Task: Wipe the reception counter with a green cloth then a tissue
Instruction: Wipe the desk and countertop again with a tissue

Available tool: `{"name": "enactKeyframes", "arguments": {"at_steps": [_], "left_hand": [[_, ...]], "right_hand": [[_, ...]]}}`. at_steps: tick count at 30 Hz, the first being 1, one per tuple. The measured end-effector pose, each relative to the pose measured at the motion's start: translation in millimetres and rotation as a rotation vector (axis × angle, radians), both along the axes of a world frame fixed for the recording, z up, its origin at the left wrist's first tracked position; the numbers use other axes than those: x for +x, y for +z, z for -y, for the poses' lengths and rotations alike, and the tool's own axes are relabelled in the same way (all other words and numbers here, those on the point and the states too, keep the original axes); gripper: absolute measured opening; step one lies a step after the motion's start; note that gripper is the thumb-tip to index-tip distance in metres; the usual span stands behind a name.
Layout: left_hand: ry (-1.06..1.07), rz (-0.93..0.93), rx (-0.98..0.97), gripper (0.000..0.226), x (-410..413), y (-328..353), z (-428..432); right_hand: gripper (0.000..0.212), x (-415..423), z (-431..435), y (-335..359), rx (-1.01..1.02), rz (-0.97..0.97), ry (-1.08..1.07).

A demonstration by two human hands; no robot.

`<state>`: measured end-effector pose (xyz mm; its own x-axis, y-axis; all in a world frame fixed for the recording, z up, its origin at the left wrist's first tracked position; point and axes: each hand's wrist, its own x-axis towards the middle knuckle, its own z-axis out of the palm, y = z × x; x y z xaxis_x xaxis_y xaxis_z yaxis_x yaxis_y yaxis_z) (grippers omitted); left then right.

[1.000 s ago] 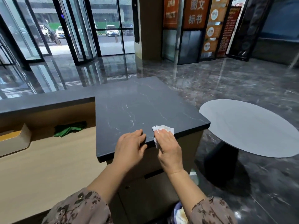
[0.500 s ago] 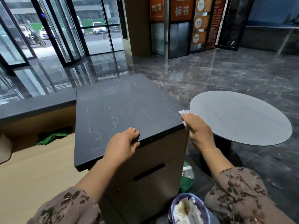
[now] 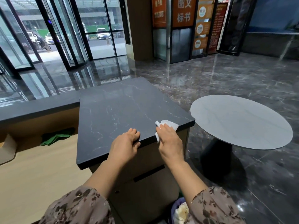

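Note:
The reception counter [image 3: 123, 109] has a dark marble-veined top. My right hand [image 3: 169, 139] holds a crumpled white tissue [image 3: 168, 124] over the counter's near edge, close to its right corner. My left hand [image 3: 126, 145] rests on the same near edge, fingers on top and thumb against the front face, a little left of the tissue. The green cloth [image 3: 55, 137] lies bunched on the lower wooden desk [image 3: 37, 172] at the left, away from both hands.
A round grey side table [image 3: 242, 122] on a black base stands right of the counter. A bin [image 3: 179, 210] with used tissues sits on the floor by my right sleeve. A beige box [image 3: 7, 149] is at the far left. Glossy dark floor beyond.
My right hand has slid the tissue back left from the counter's right corner along the near edge. My left hand has stayed on the edge.

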<state>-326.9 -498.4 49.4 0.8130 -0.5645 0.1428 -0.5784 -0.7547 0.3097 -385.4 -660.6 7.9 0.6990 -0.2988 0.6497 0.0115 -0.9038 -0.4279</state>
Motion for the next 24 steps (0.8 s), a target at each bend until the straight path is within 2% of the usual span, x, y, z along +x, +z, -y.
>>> {"name": "enactKeyframes", "arguments": {"at_steps": [3, 8, 14, 19, 24], "left_hand": [[-0.001, 0.005, -0.023, 0.026, 0.9, -1.6, -0.1], [0.019, -0.012, 0.003, 0.023, -0.9, 1.6, 1.1], [-0.011, -0.034, 0.039, 0.031, -3.6, 4.4, 2.2], [-0.133, -0.058, 0.066, 0.009, 3.0, 8.0, -11.9], [-0.192, -0.071, -0.058, 0.015, -6.3, 8.4, -50.2]], "right_hand": [[0.037, -6.7, 28.8, 6.0, -0.143, -0.075, 0.118], [0.036, -4.9, 74.9, 21.3, 0.022, -0.336, 0.033], [0.027, 3.9, 49.9, 38.6, 0.073, -0.454, -0.168], [0.023, 10.3, -5.0, 38.8, 0.094, -0.418, -0.225], [0.026, 8.8, -60.4, 38.7, -0.004, -0.399, -0.172]]}}
